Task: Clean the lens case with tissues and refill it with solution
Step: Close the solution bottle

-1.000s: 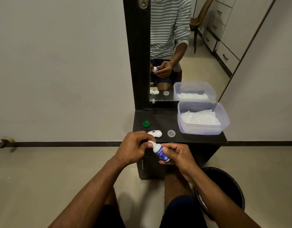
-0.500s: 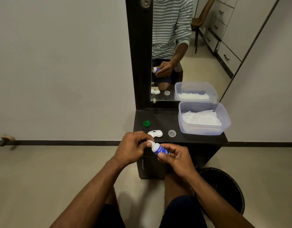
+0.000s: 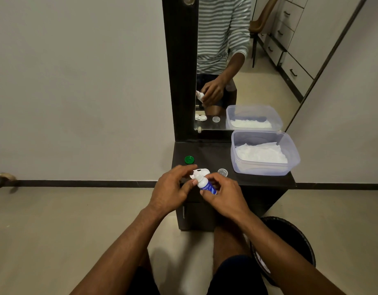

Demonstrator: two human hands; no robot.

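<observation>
My right hand grips a small white solution bottle with a blue label, tilted so its white top points up and left. My left hand is beside that top with fingers loosely spread and the thumb against the bottle's neck. Just behind the bottle's tip, the white lens case lies open on the dark cabinet top, partly hidden. A green cap lies to its left and a clear cap to its right.
A clear plastic box of white tissues stands at the cabinet's right end. A mirror rises behind the cabinet and reflects the scene. A black bin stands on the floor at the right by my knee.
Both hands have lifted the bottle up toward the lens case. My left hand's fingers, curled round the bottle's top before, have loosened and spread.
</observation>
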